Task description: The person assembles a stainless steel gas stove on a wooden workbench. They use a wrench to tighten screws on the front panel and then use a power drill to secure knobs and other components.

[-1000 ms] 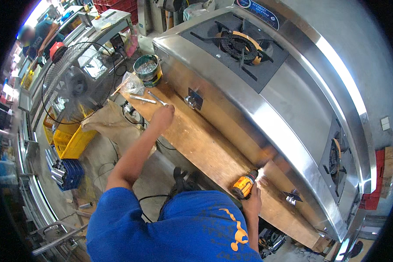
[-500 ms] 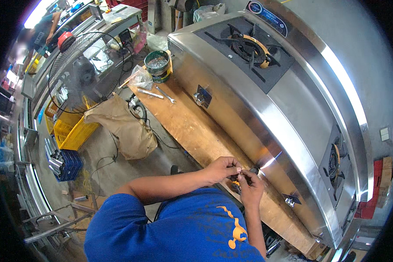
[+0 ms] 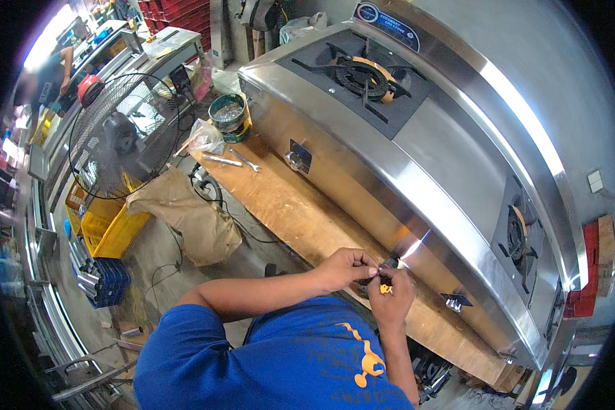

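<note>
My left hand (image 3: 349, 269) and my right hand (image 3: 393, 295) meet over the near edge of a wooden board, fingertips pinched together. Whatever small piece they hold is mostly hidden by the fingers. Just past the fingertips is a dark rounded object (image 3: 391, 263), beside a bright glare on the steel. A small yellow thing (image 3: 387, 290) shows against my right hand; its kind is unclear. In front stands a stainless steel gas stove (image 3: 451, 184) with a far burner (image 3: 363, 77) and a near burner (image 3: 516, 236). Metal knobs (image 3: 295, 160) sit along its front panel.
The wooden board (image 3: 273, 198) runs along the stove's front, carrying a wrench (image 3: 244, 159), a clear plastic bag (image 3: 206, 137) and a tub of small parts (image 3: 228, 116). Left are a fan (image 3: 119, 133), a yellow crate (image 3: 109, 229) and a brown cloth (image 3: 184, 215). A person (image 3: 48, 78) is far left.
The view has shifted, so the stove and board sit further left and higher in the picture. My hands stay pinched together, with the right fingers slightly repositioned and the yellow thing now against them.
</note>
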The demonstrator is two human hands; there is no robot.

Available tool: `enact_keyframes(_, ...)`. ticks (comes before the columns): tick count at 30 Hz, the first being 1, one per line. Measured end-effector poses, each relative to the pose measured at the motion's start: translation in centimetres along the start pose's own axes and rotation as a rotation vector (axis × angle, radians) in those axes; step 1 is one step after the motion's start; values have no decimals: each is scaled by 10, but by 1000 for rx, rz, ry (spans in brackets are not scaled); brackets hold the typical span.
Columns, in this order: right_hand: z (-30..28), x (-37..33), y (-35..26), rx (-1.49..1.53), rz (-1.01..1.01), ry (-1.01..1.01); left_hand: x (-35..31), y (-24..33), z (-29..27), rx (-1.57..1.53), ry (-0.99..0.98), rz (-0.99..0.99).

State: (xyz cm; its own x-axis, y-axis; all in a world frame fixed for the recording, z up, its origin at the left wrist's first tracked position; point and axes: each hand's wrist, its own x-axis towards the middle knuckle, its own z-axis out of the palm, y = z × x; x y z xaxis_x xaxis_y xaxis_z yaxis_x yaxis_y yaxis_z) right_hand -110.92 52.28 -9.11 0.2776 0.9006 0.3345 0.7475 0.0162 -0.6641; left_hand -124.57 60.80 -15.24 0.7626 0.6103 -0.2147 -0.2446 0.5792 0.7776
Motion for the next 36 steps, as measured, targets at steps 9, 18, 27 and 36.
enact_keyframes(9, -6, -5, 3, 139, -72, 104, -3, -9, 7, -292, -97, -123)
enact_keyframes(18, -1, -3, -7, 83, -211, 44, -17, 7, -4, -371, -105, -203)
enact_keyframes(27, 3, 5, -24, 8, -371, 89, -35, 26, 5, -209, 49, -60)
enact_keyframes(36, 3, -12, -48, 14, -557, 167, -81, 46, 28, 90, 165, 183)
